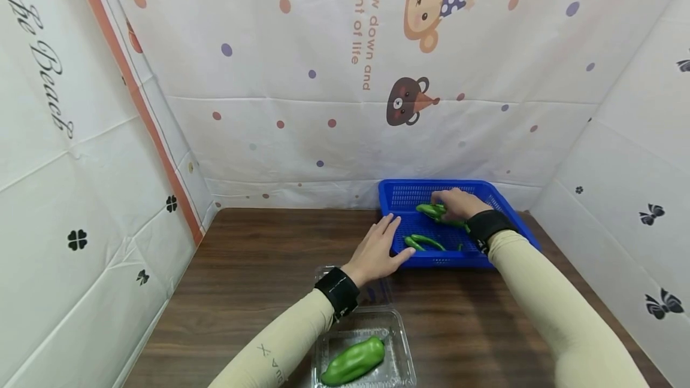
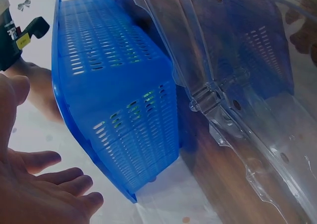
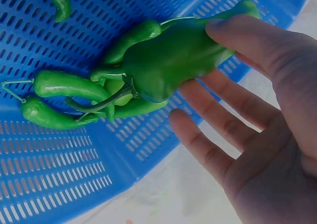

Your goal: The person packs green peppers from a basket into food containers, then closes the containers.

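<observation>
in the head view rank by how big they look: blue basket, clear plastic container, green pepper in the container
1. blue basket
2. clear plastic container, though it sits nearer the camera
3. green pepper, clearly smallest

Brown wooden table point(image 1: 242, 268), clear plastic clamshell point(image 1: 399, 346), 1 pepper inside point(image 1: 353, 362)

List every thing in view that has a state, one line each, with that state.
blue basket: upright on the table, holding green peppers.
large green pepper: in the basket, right hand on it, thumb pressing.
slim green peppers: lying loose in the basket.
clear clamshell box: lid open, one green pepper inside.
left hand: fingers straight, touching the basket's near corner.
</observation>
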